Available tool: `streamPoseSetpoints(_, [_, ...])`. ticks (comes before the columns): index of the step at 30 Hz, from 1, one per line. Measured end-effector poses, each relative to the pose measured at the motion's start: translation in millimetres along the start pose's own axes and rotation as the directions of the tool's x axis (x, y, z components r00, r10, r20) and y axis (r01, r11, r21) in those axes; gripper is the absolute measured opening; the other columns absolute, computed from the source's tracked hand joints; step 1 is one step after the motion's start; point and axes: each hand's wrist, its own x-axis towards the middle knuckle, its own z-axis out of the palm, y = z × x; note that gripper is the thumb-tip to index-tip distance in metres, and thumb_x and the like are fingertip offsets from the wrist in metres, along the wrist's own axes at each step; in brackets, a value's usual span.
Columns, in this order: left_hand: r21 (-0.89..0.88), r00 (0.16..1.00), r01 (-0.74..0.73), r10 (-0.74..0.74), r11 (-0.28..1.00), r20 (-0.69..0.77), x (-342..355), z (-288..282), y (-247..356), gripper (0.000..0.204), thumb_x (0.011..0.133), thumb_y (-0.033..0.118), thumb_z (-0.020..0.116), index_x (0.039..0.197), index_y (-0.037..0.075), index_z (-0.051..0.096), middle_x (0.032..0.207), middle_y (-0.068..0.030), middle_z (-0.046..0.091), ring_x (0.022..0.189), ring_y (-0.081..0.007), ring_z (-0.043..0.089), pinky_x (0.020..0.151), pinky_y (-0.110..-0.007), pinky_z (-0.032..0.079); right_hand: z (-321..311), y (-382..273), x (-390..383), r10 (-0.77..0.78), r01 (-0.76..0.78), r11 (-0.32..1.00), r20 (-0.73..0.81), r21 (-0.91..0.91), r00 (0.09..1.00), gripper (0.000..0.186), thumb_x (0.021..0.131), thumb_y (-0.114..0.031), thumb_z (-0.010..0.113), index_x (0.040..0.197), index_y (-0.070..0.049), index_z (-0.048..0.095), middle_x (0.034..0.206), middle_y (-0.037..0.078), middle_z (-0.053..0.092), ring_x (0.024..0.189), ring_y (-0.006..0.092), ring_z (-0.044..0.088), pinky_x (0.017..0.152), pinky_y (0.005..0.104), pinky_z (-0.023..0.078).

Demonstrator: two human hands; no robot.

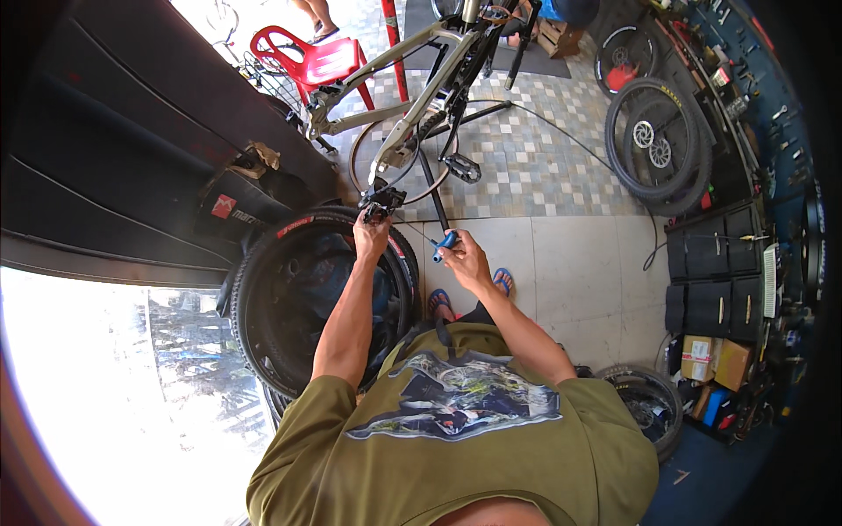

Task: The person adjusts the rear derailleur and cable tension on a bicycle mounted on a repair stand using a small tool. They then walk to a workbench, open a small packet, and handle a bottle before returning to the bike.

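A beige bicycle frame (424, 98) without its rear wheel stands ahead of me, its rear end toward me. At that end hangs a black rear derailleur (384, 202), and my left hand (372, 237) is closed around its lower part. My right hand (468, 265), a little to the right, grips the blue handle of a T-handle hex key (445, 244). The key's thin shaft points up and left toward the derailleur. Whether its tip sits in a bolt is too small to tell. A crank pedal (462, 167) shows beyond my right hand.
A large wheel with a black tire (247, 302) stands close by my left forearm. Beyond the frame are a red plastic chair (331, 61) and a red post (392, 44). More wheels (614, 145), tool drawers (715, 250) and cardboard boxes (731, 364) line the right side.
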Motion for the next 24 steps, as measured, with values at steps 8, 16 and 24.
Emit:
streamPoseSetpoints(8, [-0.046,1.0,0.022,-0.022,0.999,-0.003,-3.0,3.3,7.7,0.025,0.087,0.013,0.077,0.107,0.0,0.07,0.088,-0.0106,0.076,0.079,-0.0203,0.07,0.077,-0.037,0.055,2.2,1.4,10.8,-0.009,0.012,0.996,0.033,-0.084,0.999,0.042,0.099,-0.015,0.075,0.136,-0.004,0.058,0.096,0.007,0.07,0.082,0.0143,0.069,0.071,0.0295,0.057])
streamPoseSetpoints(16, [0.008,0.999,-0.023,0.023,1.0,-0.037,1.9,0.7,-6.7,0.025,0.088,0.016,0.076,0.105,-0.001,0.071,0.093,-0.0135,0.078,0.082,-0.0252,0.071,0.079,-0.039,0.055,3.8,-1.5,14.8,-0.118,0.125,0.977,0.053,-0.174,0.992,0.043,0.098,-0.01,0.076,0.137,-0.006,0.057,0.096,0.007,0.07,0.084,0.0149,0.07,0.073,0.0287,0.057])
streamPoseSetpoints(24, [-0.014,0.999,0.033,-0.033,0.999,-0.007,-3.4,2.1,6.7,0.025,0.087,0.014,0.076,0.105,0.0,0.069,0.091,-0.0122,0.076,0.08,-0.0247,0.07,0.079,-0.038,0.055,-0.3,-17.6,22.8,-0.204,0.19,0.938,-0.021,-0.289,0.979,0.041,0.1,-0.014,0.074,0.138,-0.009,0.059,0.092,0.008,0.073,0.081,0.0193,0.075,0.071,0.0293,0.06])
